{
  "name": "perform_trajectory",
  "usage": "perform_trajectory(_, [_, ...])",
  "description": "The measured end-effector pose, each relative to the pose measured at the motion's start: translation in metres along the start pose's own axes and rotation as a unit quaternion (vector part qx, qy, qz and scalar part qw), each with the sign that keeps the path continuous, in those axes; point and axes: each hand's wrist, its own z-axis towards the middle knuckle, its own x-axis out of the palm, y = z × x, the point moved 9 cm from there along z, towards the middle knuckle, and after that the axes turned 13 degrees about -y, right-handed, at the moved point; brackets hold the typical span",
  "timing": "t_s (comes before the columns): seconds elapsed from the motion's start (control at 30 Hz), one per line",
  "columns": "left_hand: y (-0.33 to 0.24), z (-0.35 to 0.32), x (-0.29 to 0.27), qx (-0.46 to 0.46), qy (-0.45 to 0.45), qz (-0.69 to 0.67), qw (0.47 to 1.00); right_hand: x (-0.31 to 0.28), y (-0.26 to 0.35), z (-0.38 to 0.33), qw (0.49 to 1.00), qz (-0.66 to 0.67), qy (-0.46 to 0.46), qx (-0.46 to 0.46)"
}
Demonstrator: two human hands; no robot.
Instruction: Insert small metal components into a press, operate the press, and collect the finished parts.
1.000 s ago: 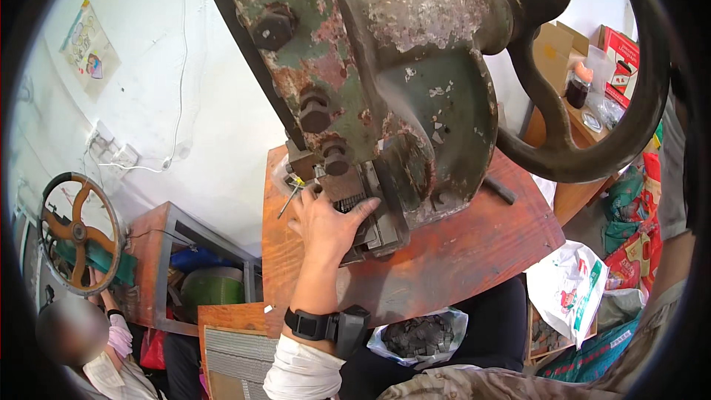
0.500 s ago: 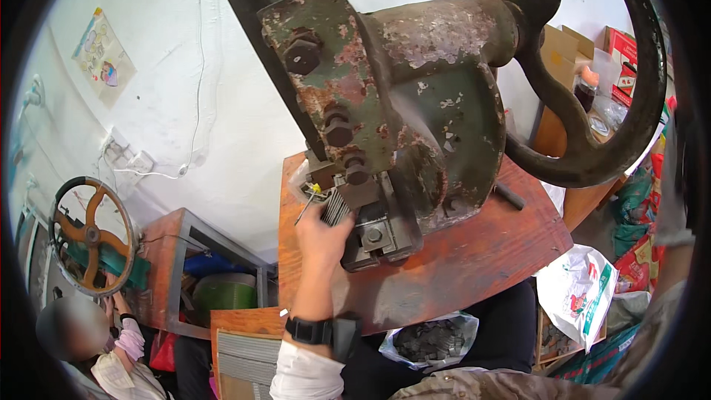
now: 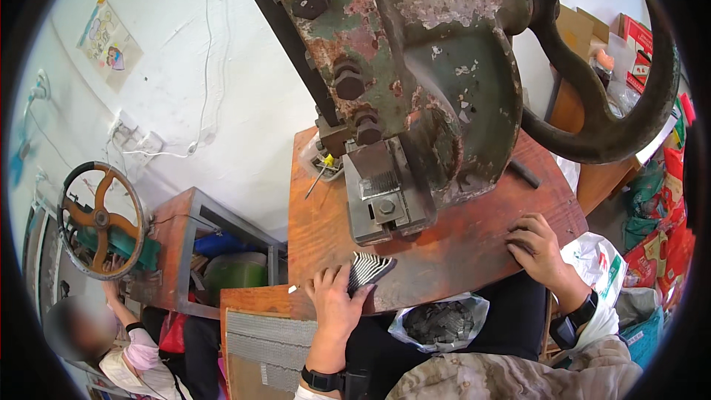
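Where my view starts at the far left, I see a spoked handwheel point(image 3: 101, 218) with a seated co-worker point(image 3: 139, 352) below it, then a red-brown cabinet point(image 3: 174, 248) in a grey frame. Next comes a board carrying rows of grey strips point(image 3: 270, 341). On the wooden table point(image 3: 474, 255) a thin screwdriver point(image 3: 318, 181) leans out of a clear tub beside the press. I have the left hand point(image 3: 337, 300) at the table's near edge, thumb and fingers closed on one end of a stack of ridged metal strips point(image 3: 368, 270), which lies in front of the die block point(image 3: 366, 211) and apart from it. The paint-chipped hand press point(image 3: 474, 96) looms over that; nearer me sits a plastic bag of dark metal pieces point(image 3: 442, 324). Further right, a dark rod point(image 3: 523, 173) lies on the tabletop. My right hand point(image 3: 539, 250) rests at the right edge, fingers loosely bent, thumb apart, nothing visible in it, just beside a white plastic bag point(image 3: 592, 252).
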Motion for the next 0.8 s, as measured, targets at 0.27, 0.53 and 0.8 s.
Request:
perform_trajectory(0.27, [-0.031,-0.005,0.006,0.042,-0.052,0.120,0.991,0.015,-0.015,-0.002,0.999,0.007,-0.022,0.021])
perform_trajectory(0.53, [-0.025,-0.006,0.020,0.045,-0.013,0.086,0.995,0.011,-0.012,-0.001,0.999,-0.017,-0.049,0.007])
perform_trajectory(0.8, [-0.030,-0.008,0.023,0.135,-0.064,0.098,0.984,0.012,-0.008,-0.002,0.997,-0.046,-0.063,-0.011])
